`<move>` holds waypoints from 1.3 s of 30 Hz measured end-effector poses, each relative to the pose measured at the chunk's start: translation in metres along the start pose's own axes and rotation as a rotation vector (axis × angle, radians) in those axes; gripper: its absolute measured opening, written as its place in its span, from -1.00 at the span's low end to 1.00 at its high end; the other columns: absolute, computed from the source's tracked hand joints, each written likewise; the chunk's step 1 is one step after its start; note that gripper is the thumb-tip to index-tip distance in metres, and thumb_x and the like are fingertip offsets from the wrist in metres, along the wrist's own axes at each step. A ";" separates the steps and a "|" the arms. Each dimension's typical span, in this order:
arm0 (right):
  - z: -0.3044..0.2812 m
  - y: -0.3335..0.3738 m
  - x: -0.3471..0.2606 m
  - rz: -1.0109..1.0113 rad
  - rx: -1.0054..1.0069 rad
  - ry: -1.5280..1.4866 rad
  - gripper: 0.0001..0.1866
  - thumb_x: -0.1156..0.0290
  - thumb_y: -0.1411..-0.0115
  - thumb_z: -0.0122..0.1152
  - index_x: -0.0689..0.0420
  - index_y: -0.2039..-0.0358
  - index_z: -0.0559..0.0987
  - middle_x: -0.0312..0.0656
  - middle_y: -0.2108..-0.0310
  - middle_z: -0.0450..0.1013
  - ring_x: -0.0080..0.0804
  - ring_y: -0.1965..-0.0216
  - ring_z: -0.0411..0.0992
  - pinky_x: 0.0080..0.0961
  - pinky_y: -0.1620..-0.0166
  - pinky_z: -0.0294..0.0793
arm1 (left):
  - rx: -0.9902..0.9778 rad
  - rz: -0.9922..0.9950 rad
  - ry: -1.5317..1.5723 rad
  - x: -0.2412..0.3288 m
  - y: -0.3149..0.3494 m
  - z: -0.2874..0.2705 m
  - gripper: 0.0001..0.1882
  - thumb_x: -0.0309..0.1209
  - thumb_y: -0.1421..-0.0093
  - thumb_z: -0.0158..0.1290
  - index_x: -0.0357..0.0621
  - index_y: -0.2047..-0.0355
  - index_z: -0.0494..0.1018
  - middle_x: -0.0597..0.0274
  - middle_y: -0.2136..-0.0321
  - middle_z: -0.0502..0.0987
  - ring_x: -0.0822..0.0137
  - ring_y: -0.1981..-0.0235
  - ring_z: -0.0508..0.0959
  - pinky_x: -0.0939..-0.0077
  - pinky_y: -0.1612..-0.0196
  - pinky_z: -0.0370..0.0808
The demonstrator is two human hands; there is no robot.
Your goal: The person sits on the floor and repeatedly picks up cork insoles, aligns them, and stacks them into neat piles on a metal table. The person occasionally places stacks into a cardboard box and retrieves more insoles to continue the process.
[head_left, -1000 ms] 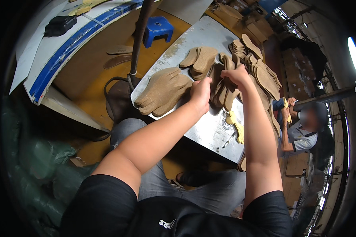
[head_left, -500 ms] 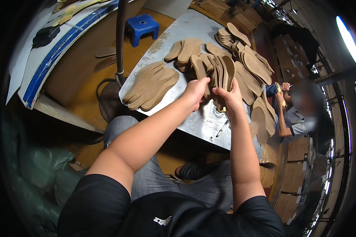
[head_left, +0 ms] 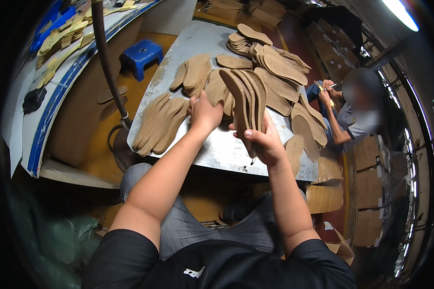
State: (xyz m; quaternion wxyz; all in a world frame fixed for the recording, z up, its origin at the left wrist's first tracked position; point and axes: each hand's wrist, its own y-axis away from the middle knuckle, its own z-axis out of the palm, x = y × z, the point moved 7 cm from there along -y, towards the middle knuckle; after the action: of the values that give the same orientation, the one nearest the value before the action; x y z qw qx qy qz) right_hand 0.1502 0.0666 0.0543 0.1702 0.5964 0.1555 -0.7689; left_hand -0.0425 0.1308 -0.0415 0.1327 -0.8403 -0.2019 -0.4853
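Note:
My right hand [head_left: 267, 142] is closed round the lower ends of several brown, cork-like shoe insoles [head_left: 248, 98], held upright in a fanned bunch with the thumb in front. To its left, my left hand [head_left: 207, 114] is at the near edge of a pile of insoles [head_left: 212, 89] on the metal table. Its fingers are bent, and their tips are partly hidden, so its grip does not show. Next to that wrist lies a fanned bunch of insoles [head_left: 161, 123] at the table's left edge.
More insole stacks [head_left: 279, 65] cover the far and right parts of the metal table [head_left: 217, 149]. A dark pole [head_left: 106, 58] rises at its left, near a blue stool [head_left: 142, 55]. Across the right side a person [head_left: 340, 111] handles a yellow piece. Cardboard boxes [head_left: 369, 188] stand behind.
My left hand has come away from the held bunch and moved left to the pile. My right hand keeps the bunch, now more fully in sight. The view has shifted.

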 end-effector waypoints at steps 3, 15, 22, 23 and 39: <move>0.001 0.013 0.002 -0.020 0.032 0.016 -0.05 0.50 -0.14 0.52 0.21 -0.51 0.25 0.01 -0.21 0.56 -0.06 -0.12 0.70 -0.14 -0.22 0.75 | 0.178 0.299 0.053 0.027 0.030 -0.028 -0.23 -0.05 -0.49 0.21 -0.37 -0.49 0.34 -0.27 -0.40 0.45 -0.21 -0.50 0.32 -0.16 -0.53 0.28; 0.026 0.037 0.018 -0.142 0.155 0.700 0.20 0.23 -0.31 0.62 0.18 -0.72 -0.01 0.31 -0.58 0.14 0.11 -0.61 0.18 -0.12 -0.59 0.22 | -0.689 -0.086 1.279 0.056 0.088 -0.013 -0.52 -0.21 -0.46 0.38 -0.23 -0.21 0.52 0.20 0.00 0.68 0.38 0.02 0.69 0.40 -0.03 0.69; 0.034 0.050 0.001 -0.199 0.211 0.704 0.12 0.21 -0.24 0.69 0.10 -0.68 0.22 0.22 -0.51 0.28 0.11 -0.54 0.28 -0.06 -0.53 0.34 | -0.634 -0.029 1.314 0.056 0.084 -0.015 -0.51 -0.16 -0.48 0.37 -0.19 -0.23 0.51 0.23 -0.01 0.66 0.40 0.00 0.66 0.37 -0.06 0.67; 0.038 0.053 -0.003 -0.249 0.206 0.793 0.10 0.22 -0.23 0.69 0.12 -0.66 0.24 0.23 -0.52 0.27 0.14 -0.55 0.28 -0.05 -0.53 0.34 | -0.620 -0.055 1.341 0.053 0.084 -0.015 -0.50 -0.14 -0.47 0.37 -0.18 -0.23 0.52 0.23 -0.02 0.66 0.40 -0.01 0.66 0.36 -0.06 0.67; 0.039 0.082 -0.013 -0.822 0.238 1.021 -0.08 -0.32 -0.29 0.51 0.20 -0.34 0.54 0.24 -0.42 0.37 0.22 -0.44 0.38 0.09 -0.47 0.39 | -1.025 -0.154 1.500 0.064 0.107 0.001 -0.13 0.30 -0.50 0.07 -0.27 -0.41 0.40 -0.06 -0.26 0.60 0.07 -0.33 0.63 0.03 -0.38 0.65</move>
State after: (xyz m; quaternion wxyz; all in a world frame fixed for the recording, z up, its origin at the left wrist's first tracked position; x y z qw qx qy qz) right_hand 0.1559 -0.0227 0.0731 -0.2989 0.7925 0.3453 -0.4043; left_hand 0.0370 0.0498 0.0106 -0.1935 -0.2446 0.1222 -0.9422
